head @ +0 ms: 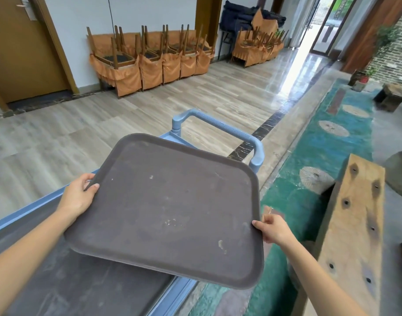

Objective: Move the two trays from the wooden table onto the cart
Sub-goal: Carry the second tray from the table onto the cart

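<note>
A large dark brown tray (172,201) hangs tilted in the air above the blue cart (24,215). My left hand (80,195) grips the tray's left rim and my right hand (274,229) grips its right rim. The tray's right corner overhangs the cart's edge. Under it, on the cart's top shelf, lies another dark flat tray (88,286), partly covered by the held one. The cart's blue handle (220,128) rises just beyond the tray. The wooden table (352,224) runs along my right side, with nothing on the part I see.
Stacked chairs with orange covers (149,62) line the far wall. A wooden door (20,49) stands at the far left. A green patterned floor strip (309,156) lies between cart and table. A bright doorway (325,23) opens at the far right.
</note>
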